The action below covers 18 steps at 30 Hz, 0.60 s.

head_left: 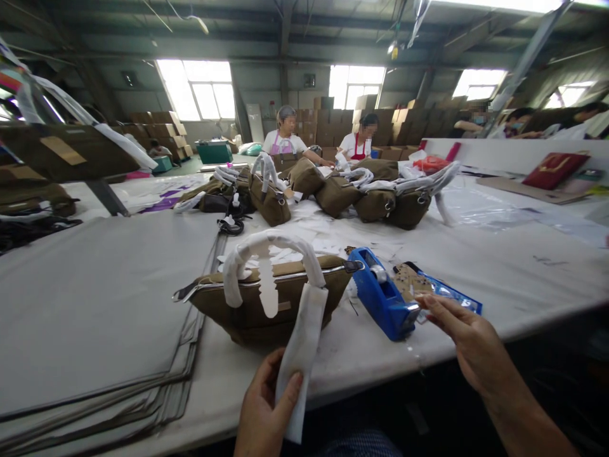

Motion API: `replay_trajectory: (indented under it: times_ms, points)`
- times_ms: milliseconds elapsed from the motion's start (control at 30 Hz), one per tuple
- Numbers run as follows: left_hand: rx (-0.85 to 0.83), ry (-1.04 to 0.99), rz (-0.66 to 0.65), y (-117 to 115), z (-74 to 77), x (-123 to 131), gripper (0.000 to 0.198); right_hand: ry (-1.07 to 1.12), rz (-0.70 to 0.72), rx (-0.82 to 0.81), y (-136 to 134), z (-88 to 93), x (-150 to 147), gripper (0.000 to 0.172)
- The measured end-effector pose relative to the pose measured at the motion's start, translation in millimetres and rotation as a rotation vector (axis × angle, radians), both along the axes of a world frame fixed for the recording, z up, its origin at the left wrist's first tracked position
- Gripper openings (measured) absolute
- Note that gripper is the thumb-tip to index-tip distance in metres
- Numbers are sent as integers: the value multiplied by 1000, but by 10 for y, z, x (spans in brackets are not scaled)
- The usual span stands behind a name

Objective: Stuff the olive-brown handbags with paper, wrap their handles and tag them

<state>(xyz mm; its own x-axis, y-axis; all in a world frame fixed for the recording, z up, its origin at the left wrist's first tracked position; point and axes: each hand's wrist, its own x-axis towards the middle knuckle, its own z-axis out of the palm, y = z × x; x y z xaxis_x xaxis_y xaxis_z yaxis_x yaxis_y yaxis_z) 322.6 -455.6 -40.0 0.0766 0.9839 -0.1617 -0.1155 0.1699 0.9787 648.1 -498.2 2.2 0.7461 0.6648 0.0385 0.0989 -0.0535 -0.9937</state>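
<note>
A brown handbag (252,317) with a silver zipper stands on the table in front of me. White wrapping covers its arched handle (273,240), and a white notched tag (268,285) hangs from it. My left hand (269,400) is closed on the lower end of a white wrapping strip (304,355), whose top meets the handle's right side. To the bag's right sits a blue tape dispenser (380,295). At its cutter end, the fingertips of my right hand (457,327) are pinched together, seemingly on a bit of clear tape that is hard to see.
Several wrapped brown bags (337,193) lie in a row across the table. Flat grey sheets (95,317) are stacked at left. Behind the dispenser is a blue-edged packet (447,292). A red bag (554,170) lies far right. Co-workers (285,136) sit across the table.
</note>
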Motion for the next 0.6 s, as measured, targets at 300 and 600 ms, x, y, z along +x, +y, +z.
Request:
replay_trajectory:
  times_ms: [300, 600]
  points:
    - [-24, 12, -23, 11, 43, 12, 57, 307, -18, -69, -173, -364, 0, 51]
    - [-9, 19, -35, 18, 14, 6, 55, 298, -81, 30, -41, -566, -108, 41]
